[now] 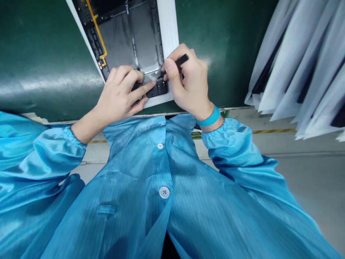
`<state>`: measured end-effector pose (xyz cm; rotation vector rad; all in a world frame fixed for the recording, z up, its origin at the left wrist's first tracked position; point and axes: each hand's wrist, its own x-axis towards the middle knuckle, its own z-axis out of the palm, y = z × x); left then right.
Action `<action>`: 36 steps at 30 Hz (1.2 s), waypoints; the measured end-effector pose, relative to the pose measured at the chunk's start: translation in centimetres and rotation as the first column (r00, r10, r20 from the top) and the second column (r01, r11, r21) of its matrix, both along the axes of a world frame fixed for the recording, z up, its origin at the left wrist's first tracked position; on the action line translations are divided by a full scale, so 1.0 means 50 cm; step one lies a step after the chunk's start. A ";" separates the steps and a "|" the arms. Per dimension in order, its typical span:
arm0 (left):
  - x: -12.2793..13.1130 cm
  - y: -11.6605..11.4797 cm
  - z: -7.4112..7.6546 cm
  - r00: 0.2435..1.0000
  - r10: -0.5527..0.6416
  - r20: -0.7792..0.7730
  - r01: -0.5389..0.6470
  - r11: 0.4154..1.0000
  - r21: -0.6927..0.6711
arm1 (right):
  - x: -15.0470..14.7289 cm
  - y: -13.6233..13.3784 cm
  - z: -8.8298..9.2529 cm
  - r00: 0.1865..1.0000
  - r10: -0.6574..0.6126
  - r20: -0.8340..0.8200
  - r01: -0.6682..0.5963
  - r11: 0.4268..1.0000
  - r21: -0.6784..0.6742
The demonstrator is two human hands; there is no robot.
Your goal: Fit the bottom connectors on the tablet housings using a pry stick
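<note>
The right hand (190,81) pinches a black plastic tool (181,61) over the white-framed panel (168,32) on a green surface (51,57), the spread left hand (120,93) presses its black part (159,89), and pale plastic sheets (296,68) lie beside.

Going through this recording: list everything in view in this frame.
panel: one, white frame with dark back, top centre
yellow flex cable: one, yellow, on the panel's left side
black component: one, black, at the panel's near edge
slim tool: one, black, just above the black component
work surface: one, green, under the panel
fanned sheets: several, white, far right
floor: one, grey, lower right
smock: one, blue, worn
wristband: one, blue, right wrist
left hand: one, bare, on the black component
right hand: one, bare, holding the slim tool
</note>
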<state>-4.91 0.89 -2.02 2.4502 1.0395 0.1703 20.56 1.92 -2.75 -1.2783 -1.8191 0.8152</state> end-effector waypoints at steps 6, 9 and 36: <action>0.001 0.017 0.014 0.999 -0.035 -0.039 0.034 0.999 -0.017 | 0.014 -0.002 0.004 1.000 0.018 0.012 -0.017 0.997 -0.070; -0.004 0.027 0.020 0.996 -0.080 -0.035 0.080 0.997 0.003 | 0.021 0.006 0.007 0.996 0.088 0.010 -0.086 0.990 -0.112; -0.026 -0.005 0.026 0.997 -0.057 -0.043 0.060 0.996 0.067 | 0.010 0.001 0.000 0.992 0.126 0.002 -0.125 0.984 -0.123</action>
